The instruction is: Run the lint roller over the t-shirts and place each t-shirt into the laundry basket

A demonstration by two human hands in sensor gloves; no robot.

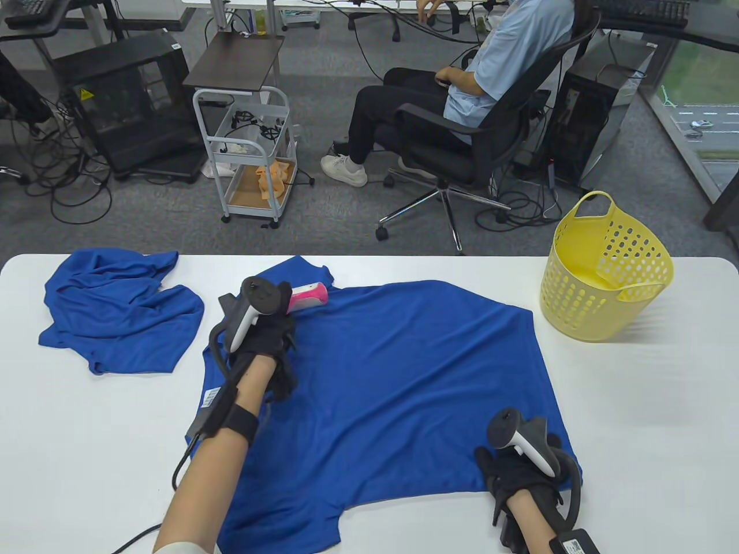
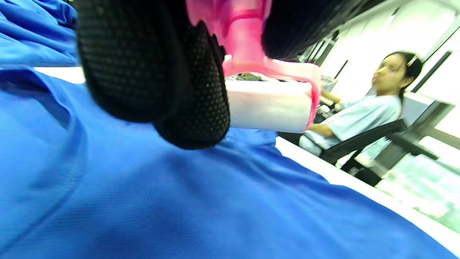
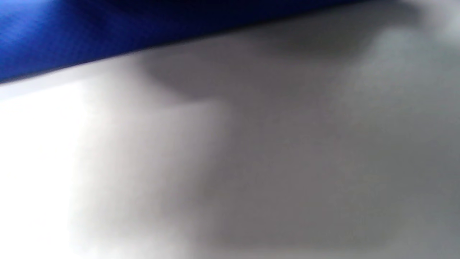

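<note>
Nearest the lower edge of the table view, the right hand (image 1: 522, 470), in a black sensor glove with a white and grey tracker on its back, is laid on the near right corner of the spread royal-blue knit t-shirt (image 1: 404, 381). How its fingers lie cannot be told: they are hidden under the tracker in the table view, and only blurred white tabletop and a strip of blue cloth are shown in the right wrist view.

The spread shirt is laid flat across the middle of the white rounded table (image 1: 635, 415), with one sleeve hanging toward the near edge.

Further in, the left hand (image 1: 262, 337) is held over the shirt's far left part, and its gloved fingers (image 2: 172, 90) are curled round the pink plastic handle of the lint roller (image 1: 308, 296). In the left wrist view the roller's white sticky drum (image 2: 267, 106) is seen just above the blue fabric; whether it touches cannot be told.

At the table's far left, a second blue t-shirt (image 1: 121, 309) is left crumpled, apart from the spread one. At the far right, the yellow perforated plastic laundry basket (image 1: 606, 271) is stood tilted, clear of both shirts.

Beyond the table, a person in a light blue shirt (image 1: 496, 63) is seated in a black office chair.
</note>
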